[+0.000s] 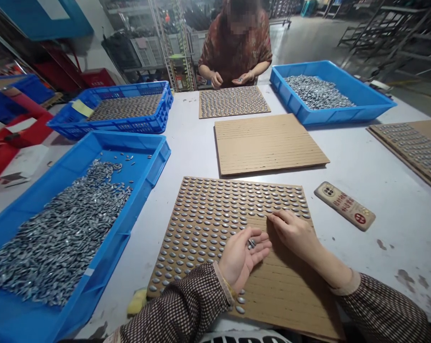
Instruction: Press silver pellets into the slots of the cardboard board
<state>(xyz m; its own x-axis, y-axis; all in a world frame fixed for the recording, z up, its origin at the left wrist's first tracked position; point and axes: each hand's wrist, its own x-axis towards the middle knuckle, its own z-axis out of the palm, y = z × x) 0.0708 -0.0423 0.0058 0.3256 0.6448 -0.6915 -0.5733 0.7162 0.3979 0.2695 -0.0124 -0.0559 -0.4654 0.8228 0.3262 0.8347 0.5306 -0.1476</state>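
My left hand [244,255], palm up with curled fingers, holds a few small almond-shaped grey metal pieces [251,244] over the cardboard sheet [283,290]. Just to its right, my right hand [295,233] is closed in a pinch, its fingertips down at the sheet beside the end of a row. Whatever sits between those fingertips is hidden. Rows of the same metal pieces [201,219] cover the sheet's far and left parts. Bare cardboard with slit lines shows at the lower right, under and beside my hands.
A blue tray [144,186] heaped with loose pieces lies at left, a blue crate [125,126] behind it. Bare cardboard sheets [265,143] lie ahead, a patterned phone-like slab [344,206] at right. Across the table, a person [235,47] works by a filled sheet [233,101] and another blue tray [340,114].
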